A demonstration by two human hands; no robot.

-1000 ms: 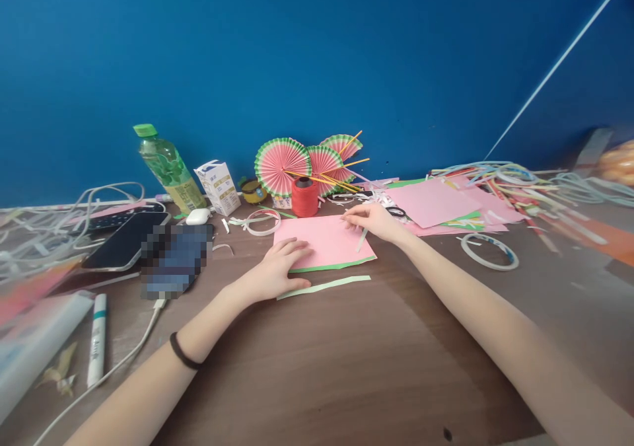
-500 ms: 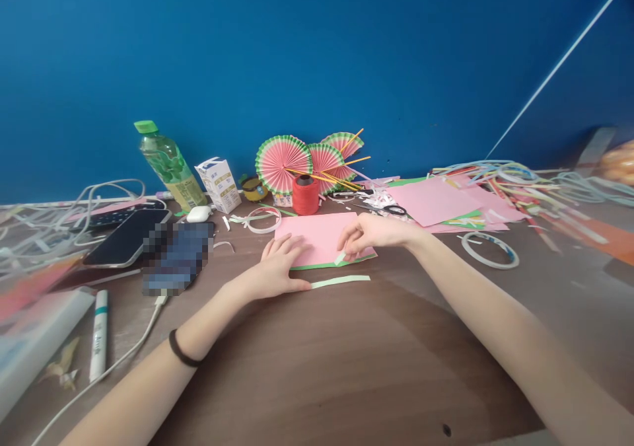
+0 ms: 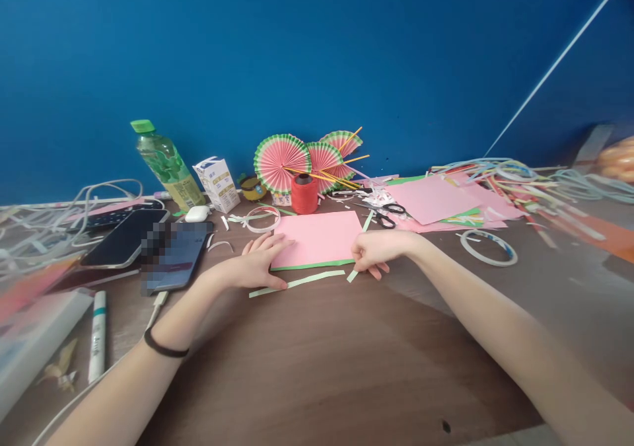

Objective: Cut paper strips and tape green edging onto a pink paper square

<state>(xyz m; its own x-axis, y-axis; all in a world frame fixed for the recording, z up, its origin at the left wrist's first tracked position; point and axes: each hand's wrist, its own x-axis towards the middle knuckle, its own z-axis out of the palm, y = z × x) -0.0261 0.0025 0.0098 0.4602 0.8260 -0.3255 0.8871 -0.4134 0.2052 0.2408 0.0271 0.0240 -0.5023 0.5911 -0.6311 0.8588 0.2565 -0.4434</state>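
Note:
A pink sheet [image 3: 319, 234] lies on the desk with a green edge showing along its near side. My left hand [image 3: 252, 264] rests over its left edge, fingers spread. Its thumb touches a pale green paper strip [image 3: 314, 278] lying just in front of the sheet. At the sheet's right edge, my right hand [image 3: 379, 251] pinches a second pale green strip [image 3: 352, 276]. One end of that strip pokes out below the fingers, and another pale green piece shows behind the hand.
Behind the sheet stand a red thread spool [image 3: 304, 198] and watermelon-patterned paper fans [image 3: 281, 162]. Black scissors [image 3: 385, 220] lie beside a pink paper stack [image 3: 436, 199]. A tape roll [image 3: 489, 248] is at right; phones [image 3: 181, 261], a bottle [image 3: 168, 168] and a marker [image 3: 98, 334] are left.
My right hand has moved from over the pink sheet to its right edge with the strip. My left hand has shifted left, and the front strip has slid left with it.

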